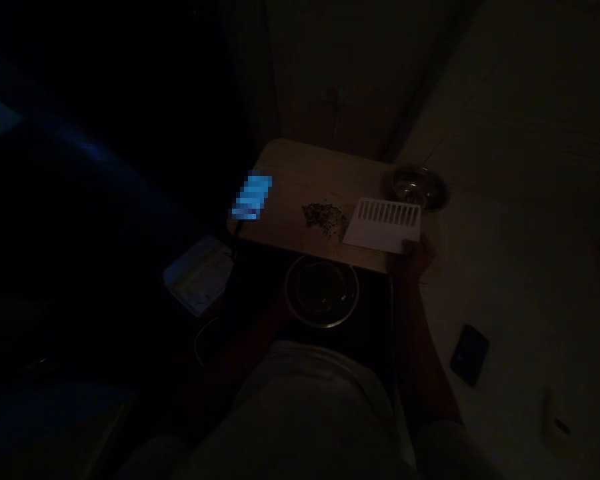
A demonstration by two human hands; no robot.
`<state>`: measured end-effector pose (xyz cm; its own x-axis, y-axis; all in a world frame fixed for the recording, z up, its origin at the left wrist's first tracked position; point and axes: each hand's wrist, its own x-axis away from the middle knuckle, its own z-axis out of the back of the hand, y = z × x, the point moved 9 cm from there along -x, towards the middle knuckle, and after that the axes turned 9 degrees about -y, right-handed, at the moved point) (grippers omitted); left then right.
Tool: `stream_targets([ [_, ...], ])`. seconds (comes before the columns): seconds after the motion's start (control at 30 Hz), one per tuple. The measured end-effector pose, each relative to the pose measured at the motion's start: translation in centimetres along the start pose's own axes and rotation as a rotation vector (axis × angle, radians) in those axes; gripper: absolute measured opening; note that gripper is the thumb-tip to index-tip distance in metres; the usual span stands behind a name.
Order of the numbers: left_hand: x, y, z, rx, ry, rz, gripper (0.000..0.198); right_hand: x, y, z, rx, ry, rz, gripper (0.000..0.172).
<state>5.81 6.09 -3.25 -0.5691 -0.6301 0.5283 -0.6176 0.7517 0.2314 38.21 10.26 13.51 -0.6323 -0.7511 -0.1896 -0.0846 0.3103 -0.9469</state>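
Observation:
The room is very dark. My right hand (416, 257) holds the near right corner of a white card with a row of slots (384, 225), which lies on a small wooden table (300, 180). A little heap of dark crumbled bits (323, 217) sits on the table just left of the card. A round metal bowl (322, 292) hangs below the table's front edge; my left arm reaches towards its left rim, and my left hand (280, 308) is barely visible in the dark.
A glowing blue screen (251, 195) lies at the table's left edge. A round dish (416, 187) rests at the table's right. A pale box (200, 274) with a cable lies lower left. A dark phone (469, 354) lies on the pale surface at right.

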Motion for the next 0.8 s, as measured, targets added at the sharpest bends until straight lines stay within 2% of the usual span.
stream_targets([
  [0.17,0.0,0.0,-0.2,0.044,-0.022,-0.025,0.046,-0.3,-0.1,0.6,0.106,0.023,0.061,0.017],
  [0.3,-0.1,0.0,0.5,0.009,0.014,-0.033,0.045,-0.1,-0.7,-0.2,0.183,-0.046,0.068,0.021],
  [0.4,-0.2,0.5,0.3,-0.008,-0.038,-0.08,0.045,0.1,-1.0,-0.9,0.169,-0.096,0.045,0.022],
  [0.5,-0.1,0.2,0.0,-0.022,-0.058,-0.038,0.045,0.2,-1.1,-1.3,0.154,-0.115,0.025,0.022],
  [0.67,0.5,0.5,-0.8,-0.026,-0.002,-0.087,0.045,0.2,-0.8,-1.3,0.202,-0.132,0.006,0.024],
  [0.8,0.5,0.3,-1.1,-0.003,0.033,-0.054,0.049,0.0,-0.5,-1.2,0.202,-0.146,0.009,0.022],
])
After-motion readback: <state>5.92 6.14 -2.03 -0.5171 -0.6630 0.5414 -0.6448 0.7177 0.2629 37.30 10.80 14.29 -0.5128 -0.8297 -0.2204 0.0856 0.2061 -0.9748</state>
